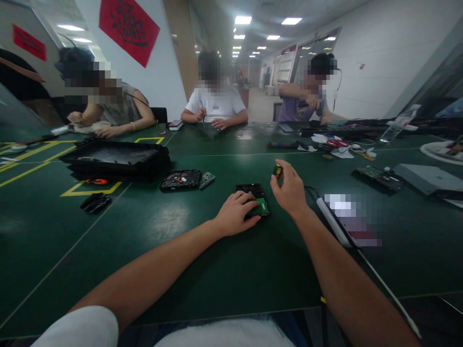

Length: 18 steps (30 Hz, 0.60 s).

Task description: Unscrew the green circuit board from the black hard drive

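Observation:
A hard drive (262, 206) lies on the green table in front of me, its green circuit board facing up. My left hand (237, 212) rests over the drive's left part, fingers spread across its top and thumb by the near edge; they hide some of it. Raised just right of the drive, my right hand (289, 188) pinches a small screwdriver (277, 170) with a yellow and black handle. Its shaft is too faint to make out. Left of these sit another hard drive (181, 180) and a loose green circuit board (207, 180).
Stacked black trays (115, 156) stand at left, near a black object (96, 203). To the right lie a phone (349, 221) with a white cable, another drive (378, 178) and a grey box (428, 178). A bottle (400, 124) stands farther back. Three people sit opposite.

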Each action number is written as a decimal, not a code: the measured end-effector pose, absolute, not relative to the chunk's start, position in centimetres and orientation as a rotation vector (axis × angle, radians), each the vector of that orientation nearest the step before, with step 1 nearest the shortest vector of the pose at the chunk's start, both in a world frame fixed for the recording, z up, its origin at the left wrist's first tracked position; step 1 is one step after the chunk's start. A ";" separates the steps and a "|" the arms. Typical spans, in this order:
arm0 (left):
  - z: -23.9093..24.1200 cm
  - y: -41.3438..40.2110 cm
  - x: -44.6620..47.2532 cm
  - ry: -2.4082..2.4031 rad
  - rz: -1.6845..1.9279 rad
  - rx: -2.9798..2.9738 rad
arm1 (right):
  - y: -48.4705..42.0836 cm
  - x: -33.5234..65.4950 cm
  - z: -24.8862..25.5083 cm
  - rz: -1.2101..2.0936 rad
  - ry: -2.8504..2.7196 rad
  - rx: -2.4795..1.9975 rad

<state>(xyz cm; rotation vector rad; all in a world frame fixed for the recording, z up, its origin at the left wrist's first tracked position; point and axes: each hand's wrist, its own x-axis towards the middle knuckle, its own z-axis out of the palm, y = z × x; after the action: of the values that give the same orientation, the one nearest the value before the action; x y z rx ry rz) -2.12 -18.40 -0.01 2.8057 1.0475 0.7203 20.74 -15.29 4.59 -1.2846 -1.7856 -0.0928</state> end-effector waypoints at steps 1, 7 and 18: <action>-0.1 -18.4 -2.1 1.047 0.727 2.805 | -15.3 20.7 4.6 -0.097 -1.748 -1.269; -0.2 -18.4 -2.0 1.044 0.751 2.797 | -16.0 20.1 5.2 -0.065 -1.653 -1.183; -0.1 -18.3 -1.9 1.051 0.748 2.804 | -15.9 20.0 4.7 -0.036 -1.715 -1.197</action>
<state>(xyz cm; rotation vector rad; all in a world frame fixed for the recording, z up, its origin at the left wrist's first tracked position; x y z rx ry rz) -1.90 -18.35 -0.14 2.8042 1.0510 0.7481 19.97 -15.94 4.69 -1.1975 -1.7147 -0.0357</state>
